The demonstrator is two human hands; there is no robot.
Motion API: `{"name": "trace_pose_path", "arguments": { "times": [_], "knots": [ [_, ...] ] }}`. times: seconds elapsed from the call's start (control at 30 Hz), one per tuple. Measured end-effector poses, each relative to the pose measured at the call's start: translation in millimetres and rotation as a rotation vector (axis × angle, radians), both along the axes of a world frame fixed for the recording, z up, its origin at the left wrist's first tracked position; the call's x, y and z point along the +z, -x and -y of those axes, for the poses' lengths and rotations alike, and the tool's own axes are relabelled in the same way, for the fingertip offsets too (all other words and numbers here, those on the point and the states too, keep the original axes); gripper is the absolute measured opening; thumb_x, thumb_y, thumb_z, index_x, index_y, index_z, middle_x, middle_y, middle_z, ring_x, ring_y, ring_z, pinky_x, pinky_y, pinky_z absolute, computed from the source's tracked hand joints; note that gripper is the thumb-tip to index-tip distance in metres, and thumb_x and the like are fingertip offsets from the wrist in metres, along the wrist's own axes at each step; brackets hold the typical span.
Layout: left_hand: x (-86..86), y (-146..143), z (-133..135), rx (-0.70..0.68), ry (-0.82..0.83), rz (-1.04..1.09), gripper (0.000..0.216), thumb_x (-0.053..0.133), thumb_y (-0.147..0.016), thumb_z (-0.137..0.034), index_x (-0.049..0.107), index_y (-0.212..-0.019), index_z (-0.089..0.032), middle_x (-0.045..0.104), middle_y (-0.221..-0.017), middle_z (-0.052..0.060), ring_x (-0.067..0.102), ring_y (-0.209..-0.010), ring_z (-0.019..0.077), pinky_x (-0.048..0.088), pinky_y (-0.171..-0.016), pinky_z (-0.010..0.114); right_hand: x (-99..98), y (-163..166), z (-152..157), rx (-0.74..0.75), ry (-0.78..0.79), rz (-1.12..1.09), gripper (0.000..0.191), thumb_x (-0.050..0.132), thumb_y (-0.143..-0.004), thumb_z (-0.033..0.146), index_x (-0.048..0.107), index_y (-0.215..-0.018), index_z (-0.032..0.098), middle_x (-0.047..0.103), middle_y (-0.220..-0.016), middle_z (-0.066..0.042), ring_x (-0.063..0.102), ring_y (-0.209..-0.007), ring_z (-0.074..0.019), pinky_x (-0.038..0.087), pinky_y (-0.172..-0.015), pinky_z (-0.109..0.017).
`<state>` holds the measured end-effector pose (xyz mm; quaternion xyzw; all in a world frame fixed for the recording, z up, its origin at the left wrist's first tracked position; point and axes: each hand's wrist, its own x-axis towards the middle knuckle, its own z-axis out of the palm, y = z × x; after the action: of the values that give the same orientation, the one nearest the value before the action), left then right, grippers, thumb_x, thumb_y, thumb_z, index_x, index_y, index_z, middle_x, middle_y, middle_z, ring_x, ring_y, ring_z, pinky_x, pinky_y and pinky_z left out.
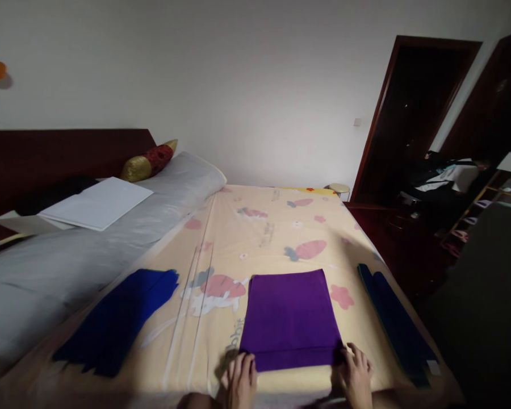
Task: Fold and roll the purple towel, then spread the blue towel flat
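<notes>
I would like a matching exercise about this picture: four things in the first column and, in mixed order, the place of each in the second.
Things
1. Purple cloth
2. Fanned-out blue cloth
3. Narrow dark-blue cloth
4. Red-and-gold cushion

Places
A. Near the right edge of the bed
B. On the grey bedding, by the headboard
C. With its near corners at the left hand and right hand
D. On the bed's left part, beside the grey bedding

Pairs: 1-C, 2-D, 3-A, 4-B
</notes>
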<state>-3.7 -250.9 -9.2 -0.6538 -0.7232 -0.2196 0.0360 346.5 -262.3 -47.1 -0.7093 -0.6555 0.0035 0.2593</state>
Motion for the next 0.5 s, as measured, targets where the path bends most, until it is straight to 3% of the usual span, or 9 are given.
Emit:
{"name": "trace_pose_path", "arguments": {
  "times": [0.1,0.2,0.33,0.5],
  "knots": [
    [-3.4,-20,4,-0.179,0.012,0.018,0.036,0.045,-0.078,-0.016,0.068,-0.102,-0.03,0.071,-0.109,0.001,0.061,-0.105,0.0193,0.039,-0.093,0.035,-7.1,19,-1,0.106,0.017,0.024,0.048,0.052,-0.071,0.019,0.059,-0.117,0.032,0.062,-0.122,-0.006,0.056,-0.109,-0.0283,0.039,-0.09,-0.043],
    [-11.8,-18,8,-0.111,0.044,0.014,0.04,0.044,-0.076,-0.015,0.068,-0.105,-0.029,0.071,-0.114,0.001,0.06,-0.11,0.0219,0.038,-0.093,0.04,-9.1,18,0,0.229,0.08,-0.001,0.047,0.052,-0.076,0.024,0.056,-0.122,0.034,0.063,-0.123,-0.003,0.056,-0.111,-0.0257,0.04,-0.09,-0.04],
    [-12.9,2,6,0.013,0.06,0.009,0.038,0.045,-0.077,-0.018,0.068,-0.105,-0.027,0.071,-0.114,0.002,0.057,-0.114,0.0244,0.036,-0.094,0.042,-2.6,2,0,0.155,0.084,-0.029,0.039,0.052,-0.08,0.033,0.059,-0.118,0.034,0.064,-0.119,-0.003,0.057,-0.108,-0.0259,0.039,-0.088,-0.04],
    [5.5,14,-2,-0.051,0.065,0.063,0.033,0.047,-0.075,-0.017,0.069,-0.095,-0.03,0.071,-0.11,-0.001,0.057,-0.113,0.0221,0.034,-0.095,0.039,22.1,0,-10,0.11,0.066,-0.087,0.031,0.048,-0.081,0.027,0.064,-0.107,0.032,0.065,-0.115,-0.004,0.055,-0.106,-0.0248,0.036,-0.089,-0.041]
  ]
}}
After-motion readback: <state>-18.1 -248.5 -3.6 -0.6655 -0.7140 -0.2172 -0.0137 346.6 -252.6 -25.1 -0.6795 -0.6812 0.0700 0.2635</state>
